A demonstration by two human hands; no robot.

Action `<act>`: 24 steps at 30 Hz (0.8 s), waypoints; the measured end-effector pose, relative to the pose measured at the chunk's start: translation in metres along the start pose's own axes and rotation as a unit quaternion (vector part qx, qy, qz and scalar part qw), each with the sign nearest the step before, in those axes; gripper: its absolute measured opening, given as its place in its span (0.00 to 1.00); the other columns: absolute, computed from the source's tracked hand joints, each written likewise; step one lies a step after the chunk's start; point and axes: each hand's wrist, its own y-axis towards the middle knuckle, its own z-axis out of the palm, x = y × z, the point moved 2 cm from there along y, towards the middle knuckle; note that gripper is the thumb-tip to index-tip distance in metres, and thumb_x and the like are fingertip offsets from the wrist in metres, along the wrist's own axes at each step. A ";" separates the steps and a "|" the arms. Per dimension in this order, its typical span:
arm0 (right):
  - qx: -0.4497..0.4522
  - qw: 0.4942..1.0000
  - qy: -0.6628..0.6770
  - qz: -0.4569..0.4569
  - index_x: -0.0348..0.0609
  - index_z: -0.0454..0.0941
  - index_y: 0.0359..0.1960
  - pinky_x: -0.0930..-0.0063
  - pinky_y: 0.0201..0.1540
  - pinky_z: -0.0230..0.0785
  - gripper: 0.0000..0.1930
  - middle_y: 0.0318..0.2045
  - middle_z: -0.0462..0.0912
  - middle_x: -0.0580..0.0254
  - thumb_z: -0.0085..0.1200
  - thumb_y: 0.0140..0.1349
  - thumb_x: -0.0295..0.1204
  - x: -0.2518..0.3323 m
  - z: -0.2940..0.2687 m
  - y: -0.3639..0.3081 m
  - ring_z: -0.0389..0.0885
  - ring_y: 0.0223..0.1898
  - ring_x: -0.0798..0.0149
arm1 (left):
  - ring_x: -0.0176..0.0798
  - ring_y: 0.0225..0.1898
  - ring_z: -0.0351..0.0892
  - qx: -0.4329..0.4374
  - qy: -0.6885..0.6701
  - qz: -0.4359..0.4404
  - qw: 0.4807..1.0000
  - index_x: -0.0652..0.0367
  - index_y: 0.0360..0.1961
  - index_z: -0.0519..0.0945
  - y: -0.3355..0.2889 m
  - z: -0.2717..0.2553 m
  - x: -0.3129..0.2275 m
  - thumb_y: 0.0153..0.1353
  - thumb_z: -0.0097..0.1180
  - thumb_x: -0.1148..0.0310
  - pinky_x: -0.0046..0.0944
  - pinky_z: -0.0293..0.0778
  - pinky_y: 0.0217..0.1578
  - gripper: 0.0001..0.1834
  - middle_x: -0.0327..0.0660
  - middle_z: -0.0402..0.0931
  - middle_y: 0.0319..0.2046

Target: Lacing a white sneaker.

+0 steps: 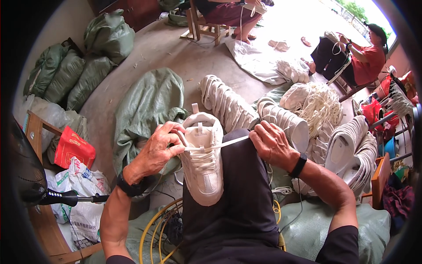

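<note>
A white sneaker (203, 174) rests on my thigh, toe toward me, with its tongue and heel pull-tab standing up. Laces cross the lower part of its front. My left hand (159, 147) is closed at the left edge of the shoe's opening, fingertips on the upper beside the top eyelets. From there a flat white shoelace (235, 141) runs taut to the right, over my dark trouser leg. My right hand (273, 144) pinches the far end of that lace, fingers curled and knuckles up. Both wrists wear black bands.
Rows of nested white shoes (226, 103) lie ahead, with more stacks (345, 147) at right. A heap of white laces (321, 105) sits beyond. Green woven sacks (147, 103) stand left and ahead. A yellow hoop (149, 233) and thin cables are near my legs. Two people sit farther off.
</note>
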 end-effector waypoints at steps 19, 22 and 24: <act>-0.243 0.608 0.461 0.599 0.29 0.81 0.45 0.79 0.24 0.75 0.11 0.25 0.86 0.56 0.52 0.63 0.21 -0.110 0.015 -0.141 0.83 0.22 0.70 | 0.43 0.51 0.79 0.023 -0.490 -0.422 0.763 0.60 0.51 0.82 -0.043 0.075 0.079 0.72 0.44 0.41 0.47 0.68 0.58 0.32 0.44 0.83 0.49; -0.310 0.514 0.531 0.599 0.30 0.78 0.50 0.74 0.33 0.81 0.14 0.34 0.87 0.51 0.51 0.63 0.20 -0.122 0.011 -0.157 0.86 0.29 0.63 | 0.41 0.56 0.76 -0.043 -0.605 -0.423 0.673 0.56 0.51 0.83 -0.032 0.085 0.090 0.72 0.51 0.53 0.48 0.63 0.63 0.20 0.42 0.81 0.52; -0.352 0.449 0.595 0.566 0.31 0.73 0.56 0.65 0.50 0.82 0.17 0.46 0.84 0.45 0.50 0.64 0.20 -0.135 0.008 -0.169 0.87 0.44 0.55 | 0.39 0.53 0.77 -0.083 -0.603 -0.434 0.664 0.55 0.47 0.83 -0.033 0.088 0.100 0.71 0.54 0.57 0.47 0.66 0.59 0.15 0.39 0.82 0.47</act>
